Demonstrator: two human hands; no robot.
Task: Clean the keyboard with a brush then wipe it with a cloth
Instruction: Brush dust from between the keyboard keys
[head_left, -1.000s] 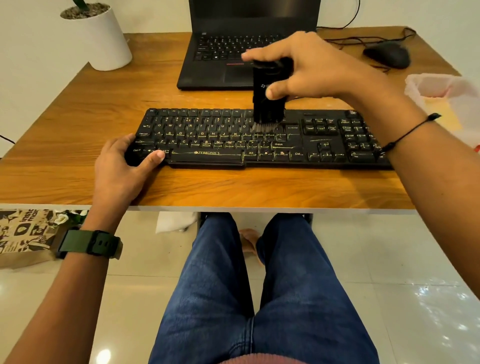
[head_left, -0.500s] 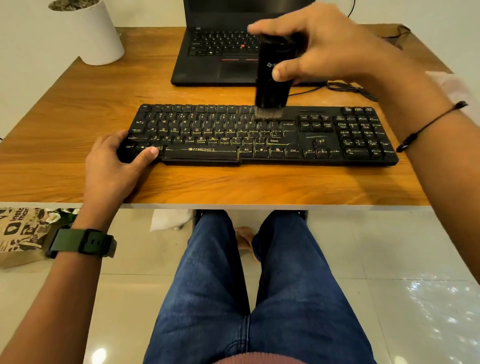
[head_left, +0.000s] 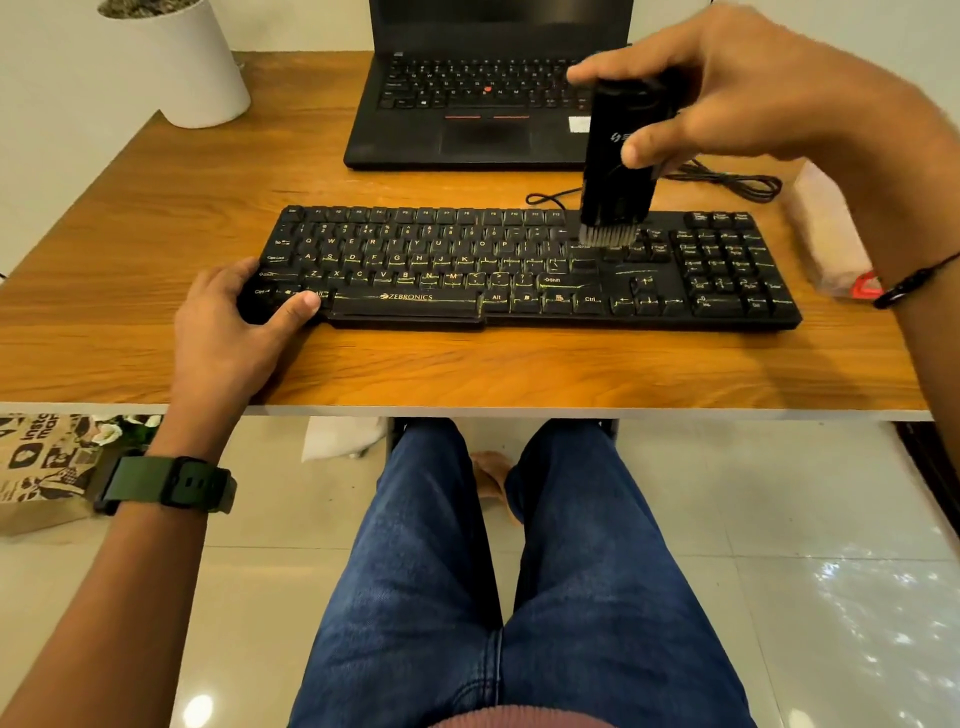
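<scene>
A black keyboard (head_left: 519, 270) with yellow lettering lies across the wooden desk (head_left: 467, 369). My right hand (head_left: 743, 88) grips a black block-shaped brush (head_left: 618, 171) upright, its grey bristles touching the keys near the backspace and enter area, right of centre. My left hand (head_left: 234, 322) clasps the keyboard's near-left corner, thumb on the bottom row of keys. A pale cloth or plastic-wrapped item (head_left: 831, 234) lies at the desk's right edge, partly hidden by my right forearm.
A black laptop (head_left: 467, 104) stands open behind the keyboard. A white plant pot (head_left: 182, 67) is at the back left. A black cable (head_left: 727, 182) coils right of the laptop. Below the desk are my jeans-clad legs, a paper bag (head_left: 41, 462) and tiled floor.
The brush has moved from the middle key rows up and to the right, now at the upper right of the letter block. My left hand keeps its hold on the corner.
</scene>
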